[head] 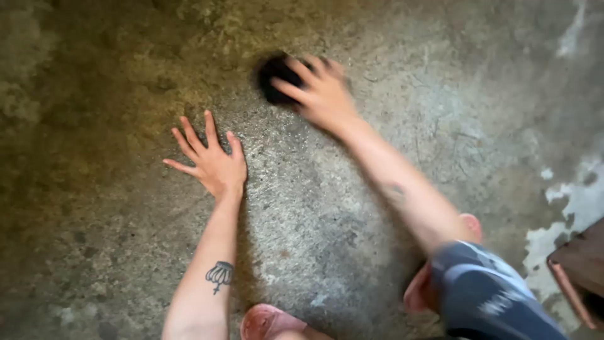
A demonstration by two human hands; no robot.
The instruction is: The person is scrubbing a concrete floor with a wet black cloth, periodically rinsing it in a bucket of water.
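Note:
My left hand (pixel 211 157) lies flat on the rough concrete floor (pixel 94 189), fingers spread, palm down, holding nothing. A small dark tattoo marks that forearm. My right hand (pixel 321 94) reaches further ahead and presses a dark round pad-like object (pixel 272 74) against the floor; hand and object are blurred by motion. The object's exact kind is too blurred to tell.
Pink slippers (pixel 267 322) show at the bottom edge, one beside my knee in grey patterned shorts (pixel 484 296). A dark brown wooden object (pixel 582 267) juts in at the lower right. Pale patches mark the concrete on the right.

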